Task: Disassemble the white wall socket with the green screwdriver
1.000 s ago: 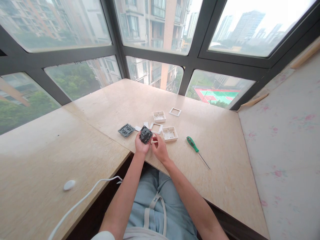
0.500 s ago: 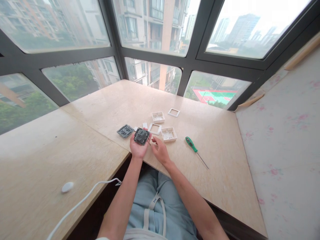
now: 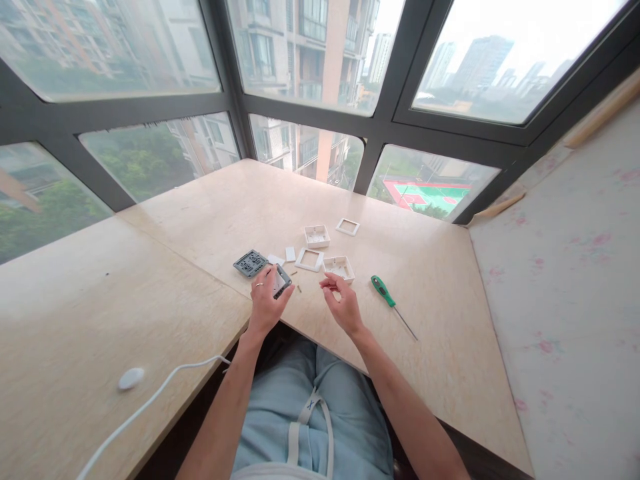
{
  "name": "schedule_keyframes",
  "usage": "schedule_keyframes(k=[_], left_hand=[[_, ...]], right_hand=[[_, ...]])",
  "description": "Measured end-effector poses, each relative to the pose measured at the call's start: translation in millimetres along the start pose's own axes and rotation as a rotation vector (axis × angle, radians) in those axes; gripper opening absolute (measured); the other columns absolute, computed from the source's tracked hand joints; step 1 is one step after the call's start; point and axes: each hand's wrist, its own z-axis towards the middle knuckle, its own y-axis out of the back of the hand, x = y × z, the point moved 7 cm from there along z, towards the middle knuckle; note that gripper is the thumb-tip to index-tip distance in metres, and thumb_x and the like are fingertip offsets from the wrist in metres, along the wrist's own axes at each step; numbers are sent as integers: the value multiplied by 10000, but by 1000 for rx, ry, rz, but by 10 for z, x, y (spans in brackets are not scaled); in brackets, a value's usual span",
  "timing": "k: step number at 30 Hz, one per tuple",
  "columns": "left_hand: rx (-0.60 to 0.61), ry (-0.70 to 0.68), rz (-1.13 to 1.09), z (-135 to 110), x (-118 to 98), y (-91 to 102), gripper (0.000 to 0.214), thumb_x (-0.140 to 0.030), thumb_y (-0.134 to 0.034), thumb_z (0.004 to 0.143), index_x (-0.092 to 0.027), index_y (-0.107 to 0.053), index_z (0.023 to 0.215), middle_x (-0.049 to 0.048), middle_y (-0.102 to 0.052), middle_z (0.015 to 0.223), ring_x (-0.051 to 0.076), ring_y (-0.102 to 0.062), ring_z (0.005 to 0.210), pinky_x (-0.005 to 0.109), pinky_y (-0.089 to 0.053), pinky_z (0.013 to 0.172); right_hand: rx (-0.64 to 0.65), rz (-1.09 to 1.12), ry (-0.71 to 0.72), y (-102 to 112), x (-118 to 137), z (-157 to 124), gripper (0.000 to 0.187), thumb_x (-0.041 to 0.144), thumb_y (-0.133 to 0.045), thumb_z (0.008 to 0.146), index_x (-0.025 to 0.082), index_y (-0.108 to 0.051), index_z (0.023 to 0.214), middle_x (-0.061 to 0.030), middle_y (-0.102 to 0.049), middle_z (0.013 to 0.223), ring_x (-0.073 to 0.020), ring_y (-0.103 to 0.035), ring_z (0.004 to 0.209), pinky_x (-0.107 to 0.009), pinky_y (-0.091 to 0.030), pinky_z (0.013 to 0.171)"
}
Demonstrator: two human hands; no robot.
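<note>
My left hand is closed on a dark grey switch module and holds it low over the wooden table, its pale face turned up. A second grey module lies just behind it on the table. My right hand hovers beside the left with loosely curled, parted fingers and nothing in them, close to a white back box. Small white rocker pieces and a white frame lie between the two modules and the box.
A green-handled screwdriver lies to the right of my right hand. Another white box and a white frame sit further back. A white cable with a round switch runs across the near left tabletop. Windows ring the table.
My left hand turned the module over and lowered it toward the table. My right hand let go, moved right and opened.
</note>
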Motion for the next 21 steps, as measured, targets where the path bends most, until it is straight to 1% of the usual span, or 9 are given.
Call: schedule_keyframes(k=[2, 4, 8, 13, 15, 17, 21], left_hand=[[5, -12, 97, -11, 50, -21, 635, -296, -884, 610, -213, -671, 1202, 174, -588, 1357, 420, -412, 1375, 551, -173, 1222], [15, 12, 177, -17, 111, -53, 654, -282, -895, 584, -219, -667, 1193, 187, -609, 1325, 452, -429, 1341, 592, -198, 1192], [10, 46, 363, -42, 187, -51, 694, -341, -881, 622, -206, -626, 1253, 218, -603, 1327, 481, -442, 1302, 650, -242, 1133], [-57, 38, 466, -103, 251, 121, 779, -422, -853, 681, -169, -556, 1355, 245, -583, 1340, 474, -459, 1285, 631, -303, 1100], [-77, 24, 491, -110, 286, 177, 780, -429, -840, 703, -160, -542, 1371, 249, -575, 1349, 469, -461, 1283, 621, -311, 1097], [-79, 6, 511, -89, 331, 190, 775, -428, -839, 713, -152, -541, 1372, 253, -573, 1351, 467, -465, 1284, 612, -315, 1099], [-78, -71, 541, 21, 407, 124, 774, -468, -824, 742, -118, -533, 1367, 267, -577, 1339, 454, -483, 1287, 591, -332, 1110]], right_hand=[[-5, 6, -9, 72, 24, 70, 338, 219, -547, 905, 195, -616, 1235, -79, -742, 1002, -186, -715, 912, -360, -592, 843], [-8, 5, -18, 152, 28, 152, 332, 228, -553, 903, 196, -618, 1228, -77, -742, 997, -186, -715, 906, -355, -592, 834], [-21, -16, -40, 342, -31, 322, 327, 251, -576, 885, 186, -628, 1201, -78, -743, 982, -193, -713, 894, -367, -585, 834], [-53, -50, -91, 553, -209, 459, 331, 280, -589, 867, 170, -631, 1176, -90, -747, 981, -205, -711, 900, -398, -572, 855], [-60, -58, -109, 587, -283, 480, 336, 284, -589, 857, 163, -631, 1167, -95, -748, 976, -207, -712, 896, -405, -570, 860], [-61, -62, -125, 589, -348, 489, 341, 285, -585, 851, 158, -629, 1165, -99, -748, 972, -208, -713, 893, -403, -570, 855], [-53, -73, -145, 546, -449, 498, 347, 289, -576, 853, 154, -624, 1169, -103, -745, 970, -212, -715, 897, -394, -575, 833]])
